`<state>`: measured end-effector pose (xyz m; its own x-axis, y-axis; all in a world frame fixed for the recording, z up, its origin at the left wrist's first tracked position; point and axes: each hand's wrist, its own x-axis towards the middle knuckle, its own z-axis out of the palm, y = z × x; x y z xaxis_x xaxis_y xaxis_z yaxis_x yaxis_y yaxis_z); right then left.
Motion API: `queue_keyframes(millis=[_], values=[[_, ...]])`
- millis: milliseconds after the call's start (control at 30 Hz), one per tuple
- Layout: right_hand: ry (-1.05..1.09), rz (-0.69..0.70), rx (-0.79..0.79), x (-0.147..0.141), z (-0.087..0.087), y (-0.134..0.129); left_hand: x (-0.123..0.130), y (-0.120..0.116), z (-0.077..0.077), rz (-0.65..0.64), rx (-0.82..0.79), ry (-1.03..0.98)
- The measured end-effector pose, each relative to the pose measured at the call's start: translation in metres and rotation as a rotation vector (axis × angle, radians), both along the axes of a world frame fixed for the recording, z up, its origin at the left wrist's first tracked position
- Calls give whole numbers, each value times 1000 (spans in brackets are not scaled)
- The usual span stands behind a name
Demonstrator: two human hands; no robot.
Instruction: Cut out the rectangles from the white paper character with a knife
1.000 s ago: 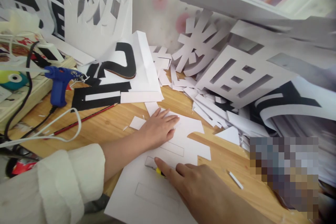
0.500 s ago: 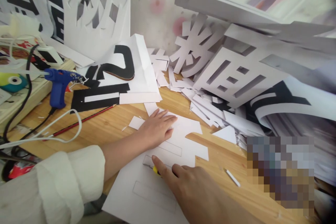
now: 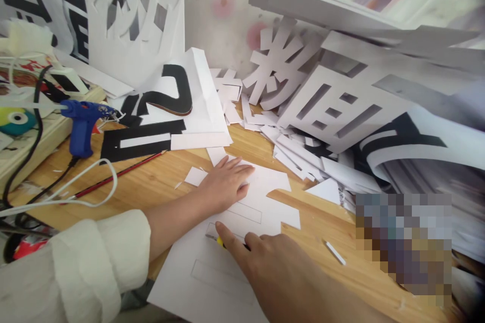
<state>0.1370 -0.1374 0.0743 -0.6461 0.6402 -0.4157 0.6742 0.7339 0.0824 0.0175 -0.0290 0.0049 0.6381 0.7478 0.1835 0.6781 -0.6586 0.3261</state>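
A white foam board (image 3: pixel 212 277) with drawn rectangles and a partly cut outline lies on the wooden table. My left hand (image 3: pixel 227 184) presses flat on its far part, fingers stretched out. My right hand (image 3: pixel 265 262) is closed round a utility knife (image 3: pixel 220 242), index finger extended along it. Only a bit of the knife's yellow body and the blade show; the rest is under the hand. The blade tip meets the board at the left end of a drawn rectangle, just below my left hand.
A blue glue gun (image 3: pixel 81 131), white cable (image 3: pixel 109 181) and red-black pencil (image 3: pixel 121 176) lie left. Black cut-out characters (image 3: pixel 142 141) are behind my left hand. Cut white letters (image 3: pixel 329 101) and scraps (image 3: pixel 291 154) pile at the back right. A small white strip (image 3: pixel 335 253) lies right.
My right hand and the knife have shifted slightly left and up along the board. The left hand stays pressed in place; the whole view has moved a little.
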Motion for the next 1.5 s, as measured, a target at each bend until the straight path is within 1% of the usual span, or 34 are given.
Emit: queue_keyframes(millis=[100,200,333,433,533,633,767,933,1167,1333,1500], values=[[-9,-1,-18,-4,7,2,-1,0,0,-9,2,10],[-8,4,-7,-4,8,2,-3,0,1,-34,-7,23],[21,25,52,7,2,0,-5,1,4,-68,-13,37],[29,40,54,17,-3,-1,-5,1,5,-81,-16,46],[30,25,50,24,-4,-3,-6,2,5,-82,-19,43],[34,4,48,28,0,-6,-5,2,5,-79,-26,34],[5,-40,39,29,10,-9,-6,2,4,-82,-34,19],[-35,-30,-5,32,17,-9,-6,2,4,-80,-37,24],[48,15,84,51,11,-12,-6,2,3,-75,-34,29],[8,31,72,62,12,-15,-6,2,2,-80,-29,14],[47,35,101,70,12,-15,-6,2,1,-77,-33,9]])
